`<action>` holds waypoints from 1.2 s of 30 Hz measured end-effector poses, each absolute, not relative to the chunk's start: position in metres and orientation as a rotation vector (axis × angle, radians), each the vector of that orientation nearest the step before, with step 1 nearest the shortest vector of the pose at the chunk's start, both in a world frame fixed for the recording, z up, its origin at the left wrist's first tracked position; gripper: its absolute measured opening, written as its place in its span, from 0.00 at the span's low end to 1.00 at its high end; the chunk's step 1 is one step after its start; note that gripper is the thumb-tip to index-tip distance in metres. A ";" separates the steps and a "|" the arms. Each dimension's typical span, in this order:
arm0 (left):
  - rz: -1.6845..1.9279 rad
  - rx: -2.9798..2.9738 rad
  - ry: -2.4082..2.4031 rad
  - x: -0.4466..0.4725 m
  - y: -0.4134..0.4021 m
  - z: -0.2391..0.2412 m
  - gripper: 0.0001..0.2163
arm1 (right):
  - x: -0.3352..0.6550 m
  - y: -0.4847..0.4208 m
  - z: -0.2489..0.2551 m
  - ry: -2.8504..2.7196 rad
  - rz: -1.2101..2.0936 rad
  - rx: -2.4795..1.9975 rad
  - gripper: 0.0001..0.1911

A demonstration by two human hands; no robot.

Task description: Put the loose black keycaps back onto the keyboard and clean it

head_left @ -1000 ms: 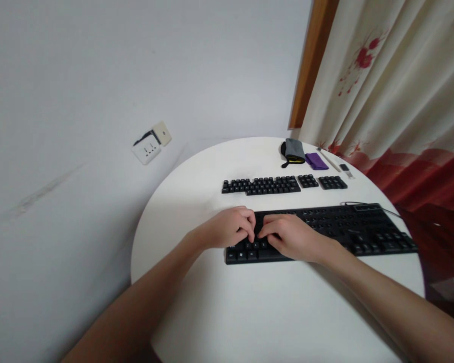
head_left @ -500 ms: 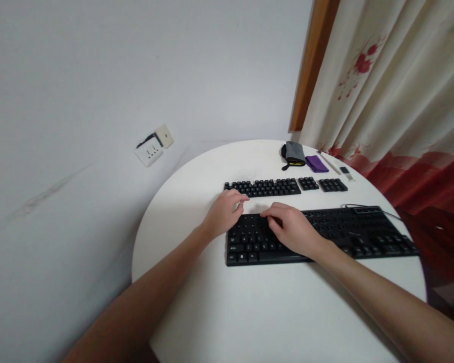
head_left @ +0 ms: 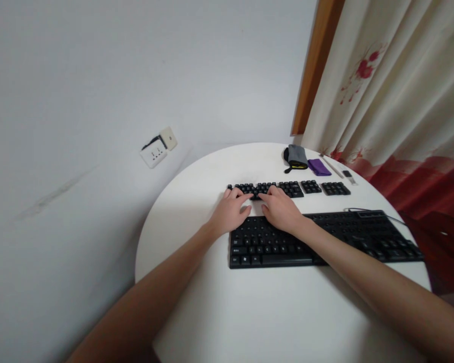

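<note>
Both my hands reach over a black keyboard to the rows of black keycaps [head_left: 291, 189] laid out behind it. My left hand [head_left: 230, 210] has its fingers stretched over the left part of the rows, thumb apart, its index fingertip at the front keycaps. Close beside it, my right hand [head_left: 282, 209] points its index finger at the same spot, thumb held away. Nothing shows clearly in either hand. The keyboard [head_left: 283, 260] lies below my right wrist, keycaps in its front left rows. Two smaller keycap groups [head_left: 310, 186] sit to the right.
A round white table [head_left: 196, 287] bears everything, its left edge near the wall. Toward the back right lie a folded grey cloth [head_left: 297, 155], a purple cloth [head_left: 319, 167], a thin light-coloured tool [head_left: 332, 166] and a small brush-like item [head_left: 348, 175]. A cable [head_left: 395, 220] runs off the right edge.
My right hand has moved up and away from the keyboard to the keycap rows. My left hand has shifted slightly, its fingers now spread further over the keycaps. The view has shifted slightly.
</note>
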State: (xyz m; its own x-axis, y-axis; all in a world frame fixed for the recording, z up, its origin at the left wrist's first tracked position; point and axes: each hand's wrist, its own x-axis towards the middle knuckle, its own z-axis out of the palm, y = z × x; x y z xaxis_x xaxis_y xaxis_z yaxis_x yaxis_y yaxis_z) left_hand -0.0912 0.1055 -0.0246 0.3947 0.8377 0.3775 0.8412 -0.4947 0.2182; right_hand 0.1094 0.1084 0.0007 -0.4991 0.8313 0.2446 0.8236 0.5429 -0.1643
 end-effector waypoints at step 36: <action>-0.960 -2.763 -1.701 -0.087 0.113 -0.019 0.07 | 0.105 0.123 -0.004 -2.553 0.259 -1.047 0.07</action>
State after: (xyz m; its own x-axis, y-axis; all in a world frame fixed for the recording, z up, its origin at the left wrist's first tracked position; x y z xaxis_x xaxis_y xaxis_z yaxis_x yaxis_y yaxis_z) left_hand -0.0869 0.1130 -0.0191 0.3433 0.8771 0.3360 0.7410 -0.4728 0.4769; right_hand 0.1049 0.1235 -0.0036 -0.6566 0.7061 0.2654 0.6384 0.7075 -0.3031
